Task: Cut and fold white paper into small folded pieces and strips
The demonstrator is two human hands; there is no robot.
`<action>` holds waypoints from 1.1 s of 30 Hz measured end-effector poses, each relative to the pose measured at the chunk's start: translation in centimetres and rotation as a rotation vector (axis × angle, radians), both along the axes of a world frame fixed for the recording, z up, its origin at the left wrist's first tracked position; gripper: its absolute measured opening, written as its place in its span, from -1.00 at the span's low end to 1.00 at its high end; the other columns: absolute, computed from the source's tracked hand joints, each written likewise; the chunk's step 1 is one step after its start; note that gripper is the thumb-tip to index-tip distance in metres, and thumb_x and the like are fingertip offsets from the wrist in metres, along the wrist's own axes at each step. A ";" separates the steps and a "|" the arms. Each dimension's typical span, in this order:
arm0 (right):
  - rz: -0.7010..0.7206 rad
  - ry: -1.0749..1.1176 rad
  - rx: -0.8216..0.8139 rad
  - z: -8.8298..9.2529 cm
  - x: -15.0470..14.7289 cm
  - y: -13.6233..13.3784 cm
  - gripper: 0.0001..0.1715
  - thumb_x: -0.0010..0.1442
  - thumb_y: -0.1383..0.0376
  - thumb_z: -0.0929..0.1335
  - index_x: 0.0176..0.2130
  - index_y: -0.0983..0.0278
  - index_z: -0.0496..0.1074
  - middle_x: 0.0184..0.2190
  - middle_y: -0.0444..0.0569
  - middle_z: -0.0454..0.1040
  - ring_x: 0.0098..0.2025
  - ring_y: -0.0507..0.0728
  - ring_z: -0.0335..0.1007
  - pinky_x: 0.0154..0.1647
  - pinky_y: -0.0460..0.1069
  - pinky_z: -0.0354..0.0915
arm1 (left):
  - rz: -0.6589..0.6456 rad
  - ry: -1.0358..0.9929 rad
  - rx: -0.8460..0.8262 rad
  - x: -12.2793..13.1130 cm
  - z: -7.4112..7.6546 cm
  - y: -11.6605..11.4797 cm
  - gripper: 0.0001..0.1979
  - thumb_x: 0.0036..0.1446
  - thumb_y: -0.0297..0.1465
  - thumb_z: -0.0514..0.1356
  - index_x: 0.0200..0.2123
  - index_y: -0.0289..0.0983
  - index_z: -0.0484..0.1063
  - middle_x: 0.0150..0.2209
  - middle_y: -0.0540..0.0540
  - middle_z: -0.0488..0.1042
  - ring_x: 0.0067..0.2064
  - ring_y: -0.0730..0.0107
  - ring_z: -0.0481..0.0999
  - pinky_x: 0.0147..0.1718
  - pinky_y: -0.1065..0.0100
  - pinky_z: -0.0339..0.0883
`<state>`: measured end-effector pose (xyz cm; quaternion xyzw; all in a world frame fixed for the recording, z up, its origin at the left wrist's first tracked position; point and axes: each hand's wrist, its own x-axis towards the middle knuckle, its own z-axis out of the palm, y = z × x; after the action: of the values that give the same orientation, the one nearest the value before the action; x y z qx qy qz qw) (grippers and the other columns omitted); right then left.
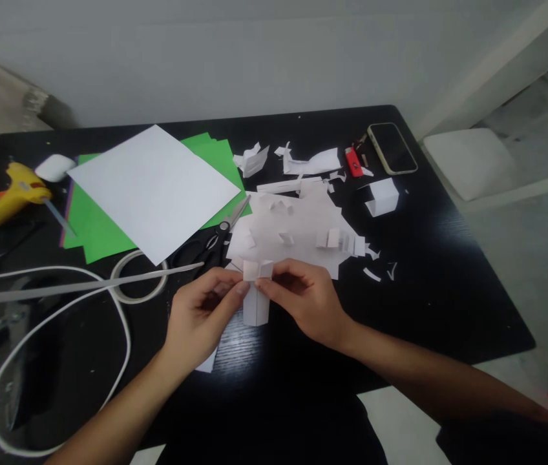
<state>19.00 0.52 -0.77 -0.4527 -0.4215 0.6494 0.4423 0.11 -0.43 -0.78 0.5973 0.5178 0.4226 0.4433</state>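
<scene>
Between my two hands is a small folded white paper piece (256, 303), a long box-like part with a wider folded top. My left hand (206, 307) pinches its left side between thumb and fingers. On the opposite side, my right hand (305, 297) grips the upper edge, thumb in front. Just beyond my fingers lies a larger white paper sheet (298, 216) with several small folded tabs standing on it. A pair of scissors (224, 227) rests left of that sheet, its dark handles partly under other things. A white paper strip (207, 361) shows beneath my left wrist.
White paper (155, 187) lies over green sheets (104, 236) on the left. Nearby are a yellow glue gun (26, 187), a roll of tape (121, 294) and a white cable (126, 336). A phone (393, 148), red lighter (353, 161) and paper box (383, 197) sit at right.
</scene>
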 end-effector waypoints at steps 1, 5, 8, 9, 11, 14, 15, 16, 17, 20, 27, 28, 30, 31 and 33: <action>0.000 0.001 -0.001 0.0 0.0 0.0 -0.82 0.08 0.25 0.62 -0.36 0.24 0.63 -0.41 -0.15 0.58 -0.33 0.04 0.50 -0.25 -0.06 0.43 | 0.000 0.023 0.013 0.0 -0.1 -0.1 -0.93 0.28 -0.43 0.30 -0.27 -0.20 0.61 -0.50 0.10 0.54 -0.50 0.59 0.47 -0.51 0.60 0.33; 0.009 -0.014 -0.006 -0.1 0.0 0.1 -0.82 0.09 0.25 0.61 -0.37 0.25 0.62 -0.43 -0.15 0.55 -0.35 0.05 0.47 -0.28 -0.05 0.39 | 0.003 0.106 0.050 -0.2 -0.2 -0.3 -0.93 0.29 -0.43 0.30 -0.27 -0.21 0.60 -0.49 0.10 0.54 -0.49 0.59 0.47 -0.49 0.59 0.33; 0.014 -0.024 -0.003 0.0 0.0 0.1 -0.81 0.10 0.24 0.61 -0.39 0.25 0.60 -0.45 -0.15 0.52 -0.36 0.04 0.44 -0.30 -0.05 0.36 | 0.001 0.116 0.049 -0.2 -0.3 -0.3 -0.93 0.30 -0.42 0.30 -0.27 -0.22 0.59 -0.49 0.09 0.53 -0.50 0.58 0.45 -0.51 0.58 0.32; 0.013 -0.023 -0.002 0.0 0.0 0.1 -0.80 0.10 0.24 0.61 -0.39 0.25 0.59 -0.45 -0.16 0.51 -0.37 0.04 0.43 -0.30 -0.05 0.36 | 0.001 0.105 0.033 -0.2 -0.4 -0.3 -0.93 0.31 -0.41 0.29 -0.26 -0.22 0.59 -0.49 0.09 0.53 -0.51 0.58 0.44 -0.53 0.58 0.30; 0.010 -0.012 -0.007 0.0 0.0 0.2 -0.79 0.11 0.23 0.60 -0.39 0.25 0.57 -0.45 -0.16 0.50 -0.37 0.04 0.42 -0.30 -0.05 0.36 | -0.008 0.065 -0.015 0.0 -0.5 -0.2 -0.91 0.33 -0.38 0.27 -0.25 -0.23 0.57 -0.49 0.08 0.52 -0.51 0.58 0.42 -0.55 0.58 0.28; -0.009 -0.003 -0.019 -0.3 0.0 0.3 -0.77 0.10 0.20 0.60 -0.38 0.24 0.56 -0.44 -0.16 0.51 -0.36 0.05 0.43 -0.27 -0.03 0.39 | -0.066 0.014 -0.083 0.2 -0.6 -0.1 -0.89 0.35 -0.33 0.25 -0.23 -0.23 0.55 -0.48 0.07 0.50 -0.49 0.56 0.42 -0.52 0.56 0.30; -0.018 -0.004 -0.022 -0.3 0.0 0.3 -0.76 0.10 0.20 0.60 -0.38 0.24 0.56 -0.43 -0.16 0.52 -0.34 0.06 0.44 -0.25 -0.02 0.40 | -0.091 0.011 -0.090 0.3 -0.6 -0.1 -0.88 0.34 -0.32 0.26 -0.24 -0.24 0.55 -0.48 0.07 0.49 -0.49 0.56 0.41 -0.52 0.55 0.30; -0.022 0.001 -0.024 -0.4 0.0 0.3 -0.76 0.09 0.19 0.61 -0.37 0.23 0.56 -0.42 -0.15 0.52 -0.32 0.06 0.46 -0.22 -0.02 0.42 | -0.106 0.015 -0.093 0.3 -0.6 -0.1 -0.87 0.33 -0.32 0.27 -0.27 -0.24 0.54 -0.50 0.08 0.47 -0.50 0.56 0.39 -0.52 0.54 0.29; -0.022 0.014 -0.029 -0.4 0.0 0.4 -0.76 0.09 0.19 0.61 -0.35 0.23 0.56 -0.40 -0.14 0.54 -0.30 0.07 0.47 -0.20 -0.01 0.43 | -0.111 0.023 -0.092 0.3 -0.5 -0.1 -0.85 0.32 -0.32 0.28 -0.30 -0.25 0.54 -0.52 0.08 0.45 -0.51 0.56 0.37 -0.53 0.54 0.27; 0.015 0.076 -0.069 -0.4 0.0 0.5 -0.73 0.09 0.17 0.61 -0.29 0.23 0.57 -0.37 -0.13 0.56 -0.31 0.07 0.51 -0.18 0.00 0.48 | -0.071 0.046 -0.086 0.0 -0.2 0.0 -0.83 0.33 -0.34 0.26 -0.32 -0.26 0.54 -0.55 0.09 0.44 -0.54 0.57 0.35 -0.58 0.55 0.21; 0.080 0.028 -0.081 0.1 0.1 0.6 -0.73 0.12 0.15 0.59 -0.35 0.27 0.59 -0.48 -0.14 0.54 -0.39 0.05 0.48 -0.29 -0.04 0.44 | -0.036 0.094 -0.068 -0.4 -0.1 0.2 -0.86 0.32 -0.35 0.27 -0.31 -0.24 0.56 -0.50 0.07 0.55 -0.51 0.55 0.45 -0.54 0.55 0.28; 0.074 0.017 -0.073 0.1 0.1 0.6 -0.74 0.12 0.16 0.59 -0.36 0.27 0.59 -0.48 -0.15 0.55 -0.39 0.04 0.48 -0.29 -0.05 0.44 | -0.039 0.094 -0.072 -0.4 -0.1 0.2 -0.85 0.32 -0.34 0.27 -0.31 -0.24 0.56 -0.50 0.07 0.56 -0.50 0.54 0.46 -0.53 0.54 0.30; 0.066 -0.004 -0.063 0.1 0.1 0.5 -0.76 0.13 0.17 0.59 -0.36 0.28 0.61 -0.49 -0.15 0.55 -0.40 0.04 0.49 -0.31 -0.07 0.44 | -0.048 0.095 -0.080 -0.4 0.0 0.2 -0.84 0.33 -0.33 0.26 -0.31 -0.23 0.56 -0.52 0.07 0.56 -0.52 0.53 0.48 -0.54 0.54 0.33; 0.065 -0.011 -0.062 0.1 0.1 0.5 -0.76 0.13 0.17 0.59 -0.36 0.28 0.61 -0.49 -0.14 0.56 -0.41 0.04 0.49 -0.32 -0.07 0.44 | -0.051 0.098 -0.080 -0.4 0.0 0.2 -0.84 0.33 -0.33 0.26 -0.31 -0.23 0.56 -0.53 0.07 0.56 -0.53 0.53 0.48 -0.54 0.54 0.34; 0.059 -0.015 -0.069 0.2 0.1 0.5 -0.77 0.12 0.17 0.60 -0.36 0.28 0.62 -0.49 -0.14 0.57 -0.41 0.04 0.50 -0.32 -0.07 0.45 | -0.044 0.107 -0.063 -0.3 0.1 0.1 -0.84 0.33 -0.34 0.27 -0.32 -0.23 0.56 -0.54 0.08 0.55 -0.55 0.54 0.49 -0.55 0.55 0.35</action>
<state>19.14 0.97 -0.60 -0.4600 -0.4153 0.6728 0.4040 -0.18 -0.29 -0.67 0.6161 0.5404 0.3639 0.4427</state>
